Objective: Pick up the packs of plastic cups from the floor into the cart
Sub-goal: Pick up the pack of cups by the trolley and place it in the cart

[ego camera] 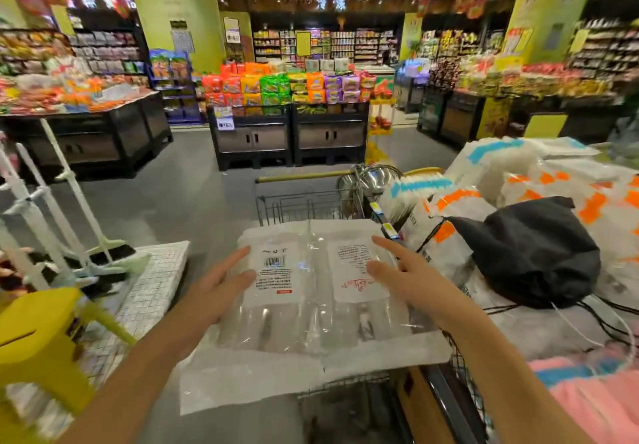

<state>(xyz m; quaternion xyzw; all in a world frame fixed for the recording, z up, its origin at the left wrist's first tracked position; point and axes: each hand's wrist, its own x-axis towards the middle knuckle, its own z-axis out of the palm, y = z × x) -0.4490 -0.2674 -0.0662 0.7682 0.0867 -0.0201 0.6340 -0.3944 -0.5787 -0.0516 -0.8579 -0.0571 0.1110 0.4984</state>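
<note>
2 packs of cups [307, 291] side by side in clear wrap, lying over the cart [297, 201] rim. Left hand [214, 291] and right hand [404, 277] flank them — fingers spread flat, touching the wrap, gripping nothing. Black bag [532, 253] just right.

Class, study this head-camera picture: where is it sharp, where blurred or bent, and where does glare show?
Head view: the pack of plastic cups between left hand and right hand is fairly sharp, its wrap glinting; the yellow stool and edges smear; wide-angle distortion curves the far shelves.
</note>
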